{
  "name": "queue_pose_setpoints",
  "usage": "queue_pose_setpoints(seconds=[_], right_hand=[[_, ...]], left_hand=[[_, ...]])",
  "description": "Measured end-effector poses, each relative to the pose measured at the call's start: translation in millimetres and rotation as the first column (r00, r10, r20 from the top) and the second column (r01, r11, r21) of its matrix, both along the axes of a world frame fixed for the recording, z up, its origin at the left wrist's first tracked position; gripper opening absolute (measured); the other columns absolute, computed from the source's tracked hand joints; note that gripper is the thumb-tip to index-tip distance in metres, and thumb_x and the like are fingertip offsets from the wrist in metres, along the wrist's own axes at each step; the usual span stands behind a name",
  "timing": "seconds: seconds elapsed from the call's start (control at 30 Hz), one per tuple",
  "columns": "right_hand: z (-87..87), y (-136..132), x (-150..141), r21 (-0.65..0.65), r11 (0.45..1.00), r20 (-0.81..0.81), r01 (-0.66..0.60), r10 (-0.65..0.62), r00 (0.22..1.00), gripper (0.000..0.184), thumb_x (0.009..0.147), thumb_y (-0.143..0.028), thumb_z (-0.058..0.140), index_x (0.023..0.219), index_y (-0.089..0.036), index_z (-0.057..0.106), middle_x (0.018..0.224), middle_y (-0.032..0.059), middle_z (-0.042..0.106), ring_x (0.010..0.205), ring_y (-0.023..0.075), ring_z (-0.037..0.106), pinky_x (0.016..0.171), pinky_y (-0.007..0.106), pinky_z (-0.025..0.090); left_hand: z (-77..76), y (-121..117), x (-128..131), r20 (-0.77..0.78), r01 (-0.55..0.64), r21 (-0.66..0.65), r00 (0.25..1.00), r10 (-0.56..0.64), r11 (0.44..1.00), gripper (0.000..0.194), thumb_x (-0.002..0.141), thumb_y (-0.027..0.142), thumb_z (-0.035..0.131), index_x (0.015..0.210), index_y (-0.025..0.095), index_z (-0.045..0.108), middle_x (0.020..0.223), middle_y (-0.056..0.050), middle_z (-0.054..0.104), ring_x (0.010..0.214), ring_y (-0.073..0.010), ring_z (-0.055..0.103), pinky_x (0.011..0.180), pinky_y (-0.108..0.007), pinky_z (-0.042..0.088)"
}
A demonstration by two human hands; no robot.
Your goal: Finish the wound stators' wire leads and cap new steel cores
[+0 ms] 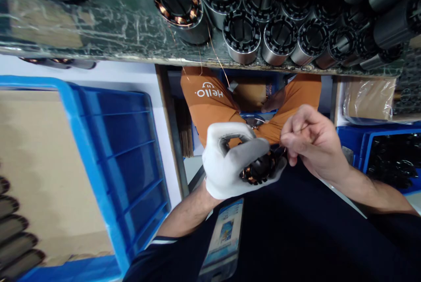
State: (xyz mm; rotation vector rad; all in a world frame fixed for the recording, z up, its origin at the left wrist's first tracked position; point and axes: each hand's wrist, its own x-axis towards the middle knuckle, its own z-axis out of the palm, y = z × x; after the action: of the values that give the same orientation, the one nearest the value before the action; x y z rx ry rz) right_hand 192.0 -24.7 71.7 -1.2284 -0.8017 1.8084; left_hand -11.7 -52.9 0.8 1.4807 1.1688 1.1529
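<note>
In a white glove, my left hand (223,163) is wrapped round a motor stator (259,170) above my lap. Copper windings ring its black end, and the fingers hide most of its body. Bare, my right hand (312,144) pinches with thumb and forefinger a thin copper wire (284,149) at the stator's right side. A wound stator (180,10) stands upright on the bench above, thin wires trailing from it over the edge. Beside it, to the right, are several stators (241,36) with black slotted ends that show no copper.
The worn green bench (125,27) crosses the top of the view. At left stands a blue crate (72,111) with cardboard and several stators in it. A blue bin (365,141) of dark parts is at right. An ID badge (225,238) hangs on my chest.
</note>
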Motion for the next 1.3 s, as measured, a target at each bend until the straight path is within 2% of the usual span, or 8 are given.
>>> queue_pose_setpoints(seconds=[0.13, 0.37, 0.63, 0.77, 0.87, 0.97, 1.2, 1.3], right_hand=[[-4.3, -1.4, -1.7, 0.262, 0.919, 0.178, 0.295, -0.347, 0.921, 0.046, 0.087, -0.035, 0.103, 0.106, -0.031, 0.062, 0.083, -0.0076, 0.071, 0.062, 0.0099, 0.065, 0.053, 0.018, 0.059], [-13.2, -5.6, -3.4, -0.117, 0.988, -0.055, -0.100, 0.094, 0.994, 0.044, 0.086, -0.049, 0.104, 0.112, -0.022, 0.083, 0.085, -0.0019, 0.076, 0.063, 0.0100, 0.066, 0.056, 0.020, 0.062], [-14.0, 7.2, 22.0, 0.202, 0.978, 0.274, -0.044, -0.014, 0.962, 0.022, 0.103, -0.046, 0.090, 0.099, -0.026, 0.085, 0.078, -0.0015, 0.078, 0.053, 0.0103, 0.064, 0.052, 0.025, 0.059], [13.1, 11.0, 35.8, 0.695, 0.621, 0.601, -0.364, -0.222, 0.768, 0.013, 0.099, -0.029, 0.094, 0.106, -0.033, 0.085, 0.107, 0.0004, 0.087, 0.077, 0.0162, 0.077, 0.067, 0.031, 0.068], [23.6, 11.6, 37.9, 0.615, 0.299, 0.787, -0.730, -0.174, 0.592, 0.021, 0.102, -0.018, 0.088, 0.119, -0.027, 0.082, 0.113, 0.0009, 0.090, 0.074, 0.0150, 0.077, 0.069, 0.031, 0.068], [13.3, 17.7, 45.1, 0.570, 0.168, 0.822, -0.804, -0.137, 0.553, 0.010, 0.111, -0.020, 0.077, 0.120, -0.022, 0.080, 0.101, -0.0005, 0.090, 0.074, 0.0143, 0.080, 0.076, 0.029, 0.070], [-3.4, 11.4, 39.8, 0.272, 0.391, 0.941, -0.879, 0.085, 0.329, 0.052, 0.114, -0.009, 0.053, 0.165, -0.019, 0.059, 0.173, 0.0169, 0.061, 0.139, 0.0247, 0.077, 0.106, 0.038, 0.071], [-0.3, 4.8, 27.1, 0.163, 0.410, 0.924, -0.897, 0.256, 0.284, 0.068, 0.107, -0.004, 0.045, 0.174, -0.010, 0.039, 0.159, 0.0218, 0.071, 0.131, 0.0284, 0.079, 0.102, 0.042, 0.069]], left_hand=[[6.8, 4.1, 7.4, -0.105, -0.149, 0.247, 0.978, 0.180, 0.957, 0.062, 0.066, 0.049, 0.107, 0.119, 0.042, 0.074, 0.112, -0.004, 0.061, 0.093, -0.0262, 0.068, 0.081, -0.049, 0.063], [12.5, 5.6, 4.8, -0.070, -0.039, 0.105, 0.996, 0.047, 0.994, 0.063, 0.062, 0.044, 0.108, 0.116, 0.042, 0.076, 0.113, -0.004, 0.065, 0.094, -0.0280, 0.072, 0.076, -0.046, 0.064], [24.0, 8.9, 12.4, -0.082, -0.075, 0.229, 0.992, 0.096, 0.970, 0.046, 0.069, 0.030, 0.092, 0.111, 0.031, 0.072, 0.099, -0.004, 0.069, 0.083, -0.0247, 0.072, 0.067, -0.042, 0.064], [32.8, 12.9, 7.3, -0.107, -0.042, 0.140, 0.993, 0.057, 0.989, 0.039, 0.070, 0.024, 0.090, 0.102, 0.026, 0.069, 0.099, -0.002, 0.070, 0.086, -0.0213, 0.073, 0.077, -0.038, 0.064], [41.8, 15.9, 4.6, -0.122, 0.073, 0.075, 0.990, -0.064, 0.994, 0.030, 0.078, 0.020, 0.086, 0.101, 0.025, 0.067, 0.097, 0.000, 0.071, 0.084, -0.0171, 0.072, 0.078, -0.033, 0.063], [41.7, 16.4, 3.1, -0.158, 0.125, 0.029, 0.980, -0.119, 0.992, 0.025, 0.085, 0.023, 0.084, 0.103, 0.024, 0.067, 0.098, 0.000, 0.074, 0.087, -0.0173, 0.074, 0.081, -0.032, 0.062], [12.3, 8.0, 8.8, -0.661, 0.105, 0.113, 0.750, -0.005, 0.988, 0.030, 0.086, 0.028, 0.080, 0.115, 0.020, 0.074, 0.111, -0.009, 0.076, 0.081, -0.0240, 0.079, 0.068, -0.034, 0.059], [16.2, 3.6, 15.7, -0.733, 0.186, 0.144, 0.680, -0.021, 0.972, 0.026, 0.086, 0.029, 0.079, 0.109, 0.018, 0.078, 0.106, -0.009, 0.076, 0.068, -0.0224, 0.074, 0.059, -0.035, 0.054]])
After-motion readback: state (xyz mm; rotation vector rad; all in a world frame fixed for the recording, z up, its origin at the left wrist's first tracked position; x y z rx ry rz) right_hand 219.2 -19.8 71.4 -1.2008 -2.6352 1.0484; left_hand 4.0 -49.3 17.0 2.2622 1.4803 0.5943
